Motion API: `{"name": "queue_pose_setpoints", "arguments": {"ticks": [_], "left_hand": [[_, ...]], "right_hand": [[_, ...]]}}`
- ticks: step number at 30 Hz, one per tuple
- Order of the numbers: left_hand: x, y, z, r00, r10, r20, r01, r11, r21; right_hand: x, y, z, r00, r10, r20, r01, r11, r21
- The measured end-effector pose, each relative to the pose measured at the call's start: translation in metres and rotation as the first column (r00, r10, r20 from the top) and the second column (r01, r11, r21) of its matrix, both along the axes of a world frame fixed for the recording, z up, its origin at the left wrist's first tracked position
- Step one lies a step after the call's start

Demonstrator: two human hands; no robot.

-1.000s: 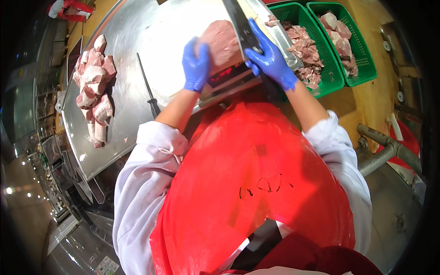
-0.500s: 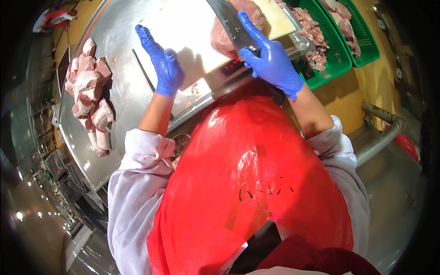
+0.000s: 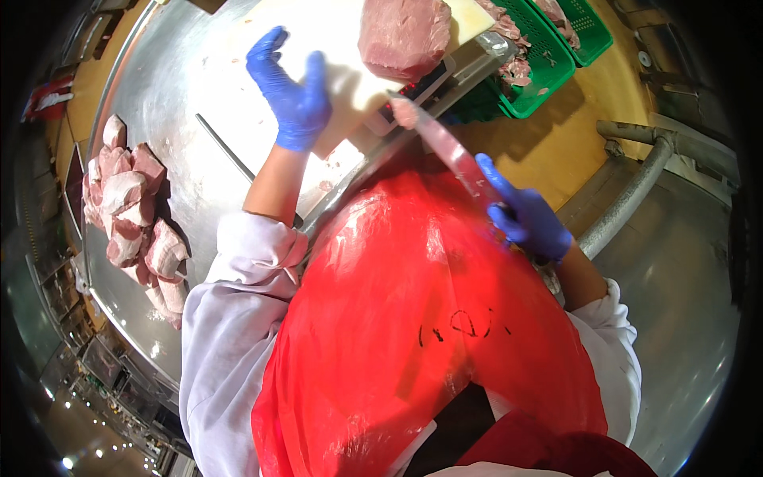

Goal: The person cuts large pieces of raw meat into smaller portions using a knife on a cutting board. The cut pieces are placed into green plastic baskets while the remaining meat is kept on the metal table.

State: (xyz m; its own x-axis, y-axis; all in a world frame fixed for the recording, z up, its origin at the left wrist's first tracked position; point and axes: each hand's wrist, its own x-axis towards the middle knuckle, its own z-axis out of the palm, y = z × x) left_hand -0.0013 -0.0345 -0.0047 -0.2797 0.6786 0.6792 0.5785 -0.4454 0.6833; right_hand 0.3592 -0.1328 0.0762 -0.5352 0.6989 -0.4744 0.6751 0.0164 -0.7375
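My right hand (image 3: pixel 528 219), in a blue glove, is closed round the handle of a long knife (image 3: pixel 453 155) in front of my red apron. Its blade slants up and left, and a small scrap of meat (image 3: pixel 404 113) clings near the tip. My left hand (image 3: pixel 296 107), also gloved in blue, is held over the white cutting board (image 3: pixel 338 32) with fingers spread and nothing in them. A large block of pink meat (image 3: pixel 404 36) sits on the board beyond the knife tip, apart from both hands.
Cut meat chunks (image 3: pixel 127 199) are heaped on the steel table (image 3: pixel 183 175) at left. A thin dark rod (image 3: pixel 225 145) lies by my left forearm. A scale display (image 3: pixel 429 83) is at the board's near edge. Green crates (image 3: pixel 548 94) of meat stand right, above a metal rail (image 3: pixel 624 207).
My right hand has drawn the knife down and right, away from the meat block, with a scrap now on the blade. The left hand stays open over the board.
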Motion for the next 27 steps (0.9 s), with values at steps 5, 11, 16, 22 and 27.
{"name": "queue_pose_setpoints", "arguments": {"ticks": [5,11,16,22,27], "left_hand": [[0.036,-0.018,0.007,0.959,-0.155,-0.238,0.142,0.987,-0.071],[0.016,-0.036,0.008,0.985,-0.11,-0.13,0.095,0.989,-0.114],[0.002,-0.042,0.024,0.975,-0.041,-0.22,0.012,0.991,-0.133],[0.029,-0.048,0.036,0.906,-0.111,-0.408,0.023,0.976,-0.214],[0.091,-0.011,0.047,0.723,-0.202,-0.66,-0.027,0.947,-0.32]], "right_hand": [[-0.007,0.012,0.03,0.914,-0.359,-0.189,0.356,0.933,-0.049],[-0.005,0.068,0.054,0.684,-0.415,-0.599,0.63,0.751,0.199],[0.046,0.13,-0.012,0.814,-0.504,-0.287,0.528,0.437,0.728],[0.09,0.153,-0.103,0.73,-0.605,0.317,0.122,0.572,0.811],[0.108,0.153,-0.114,0.776,-0.63,-0.015,0.492,0.591,0.639]]}}
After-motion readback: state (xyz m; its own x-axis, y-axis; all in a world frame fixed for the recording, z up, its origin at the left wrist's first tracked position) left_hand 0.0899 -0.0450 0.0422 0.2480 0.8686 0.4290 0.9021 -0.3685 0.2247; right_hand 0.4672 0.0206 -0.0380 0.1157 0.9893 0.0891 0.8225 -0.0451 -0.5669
